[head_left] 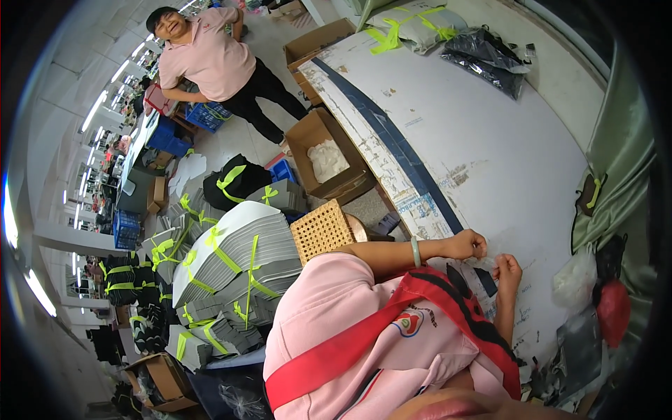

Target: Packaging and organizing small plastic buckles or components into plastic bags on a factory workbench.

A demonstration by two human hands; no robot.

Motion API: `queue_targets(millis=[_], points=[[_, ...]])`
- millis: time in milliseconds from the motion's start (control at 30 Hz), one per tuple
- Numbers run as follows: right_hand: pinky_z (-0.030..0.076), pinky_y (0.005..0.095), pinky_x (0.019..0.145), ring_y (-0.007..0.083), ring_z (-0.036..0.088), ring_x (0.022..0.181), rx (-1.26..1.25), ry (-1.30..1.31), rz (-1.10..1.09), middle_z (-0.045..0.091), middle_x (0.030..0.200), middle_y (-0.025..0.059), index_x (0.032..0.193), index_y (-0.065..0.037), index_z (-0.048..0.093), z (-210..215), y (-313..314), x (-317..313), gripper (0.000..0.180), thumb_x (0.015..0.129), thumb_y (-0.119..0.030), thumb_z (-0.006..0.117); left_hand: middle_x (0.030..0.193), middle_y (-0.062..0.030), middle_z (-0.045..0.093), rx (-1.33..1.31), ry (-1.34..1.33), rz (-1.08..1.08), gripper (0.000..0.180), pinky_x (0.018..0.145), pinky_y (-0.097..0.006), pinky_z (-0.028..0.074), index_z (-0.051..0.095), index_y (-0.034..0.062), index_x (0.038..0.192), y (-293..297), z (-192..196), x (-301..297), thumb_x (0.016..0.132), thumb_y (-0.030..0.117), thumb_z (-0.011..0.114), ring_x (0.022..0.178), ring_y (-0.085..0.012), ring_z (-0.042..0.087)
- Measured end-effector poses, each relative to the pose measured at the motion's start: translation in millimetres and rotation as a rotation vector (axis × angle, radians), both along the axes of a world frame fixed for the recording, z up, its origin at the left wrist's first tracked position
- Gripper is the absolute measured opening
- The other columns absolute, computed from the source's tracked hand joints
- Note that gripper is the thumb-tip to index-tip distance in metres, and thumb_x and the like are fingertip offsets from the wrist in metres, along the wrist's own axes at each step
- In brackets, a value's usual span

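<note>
Left hand [467, 245] and right hand [507, 269] both pinch a small clear plastic piece [486, 262] over the worn white table [490, 140], fingers narrow.

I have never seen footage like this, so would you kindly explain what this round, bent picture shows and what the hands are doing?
It comes from a fisheye camera worn on a person's head, looking down, so straight edges bend. The person's left hand and right hand meet over a worn white table, pinching a small clear scrap too small to identify. Dark plastic bags lie at the far end. On the floor sit tied grey bundles and an open cardboard box. A co-worker in a pink shirt stands beyond.
</note>
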State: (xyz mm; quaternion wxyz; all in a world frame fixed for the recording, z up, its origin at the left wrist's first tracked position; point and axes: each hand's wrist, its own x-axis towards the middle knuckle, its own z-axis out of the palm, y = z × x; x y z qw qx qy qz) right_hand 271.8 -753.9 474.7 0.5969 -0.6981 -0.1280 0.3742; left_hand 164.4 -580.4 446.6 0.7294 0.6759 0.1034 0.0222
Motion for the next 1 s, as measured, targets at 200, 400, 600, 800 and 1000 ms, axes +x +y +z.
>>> queue_targets(millis=[200,400,600,800,1000], points=[[0.035,0.0197,0.048,0.0043,0.044,0.054,-0.025,-0.123,-0.017,0.052,0.065,-0.0018,0.087,-0.003,0.060,4.9,3.4,-9.3,0.012,0.092,-0.013,0.058,0.070,-0.0028,0.064,-0.266,0.215,0.061,0.020,0.046,-0.024,0.041,0.066,0.0026,0.084,7.2,20.0,-13.9,0.081,0.022,0.070,0.054,-0.0077,0.052],[0.032,0.0221,0.046,0.0048,0.043,0.050,-0.090,-0.330,0.084,0.049,0.055,-0.0025,0.068,-0.006,0.055,-2.2,17.0,-27.7,0.027,0.092,-0.018,0.058,0.066,0.0006,0.056,-0.014,0.230,0.116,0.020,0.044,-0.025,0.042,0.066,0.0048,0.091,-0.2,13.6,-8.2,0.079,0.020,0.070,0.049,-0.0086,0.049],[0.040,0.0203,0.051,0.0061,0.050,0.057,-0.006,-0.094,-0.146,0.057,0.068,0.0001,0.086,-0.003,0.059,8.1,10.8,-17.2,0.013,0.090,-0.016,0.061,0.064,-0.0003,0.055,-0.333,0.347,0.179,0.017,0.040,-0.020,0.033,0.060,0.0052,0.073,13.1,33.3,-15.9,0.085,0.016,0.067,0.045,-0.0057,0.043],[0.041,0.0215,0.057,0.0064,0.049,0.061,-0.107,-0.449,0.006,0.057,0.071,-0.0023,0.096,-0.003,0.060,30.5,23.0,-18.5,0.016,0.086,-0.015,0.064,0.064,0.0025,0.052,-0.176,0.254,0.104,0.017,0.042,-0.019,0.028,0.058,0.0059,0.076,-5.3,43.1,-16.0,0.087,0.016,0.067,0.048,-0.0025,0.038],[0.046,0.0249,0.061,0.0098,0.057,0.065,-0.203,-0.411,0.031,0.062,0.070,0.0036,0.095,-0.002,0.063,10.8,17.9,-7.2,0.018,0.082,-0.014,0.065,0.061,0.0015,0.053,-0.172,0.385,0.138,0.019,0.041,-0.021,0.032,0.058,0.0034,0.075,2.0,38.9,-23.5,0.084,0.016,0.069,0.045,-0.0042,0.041]])
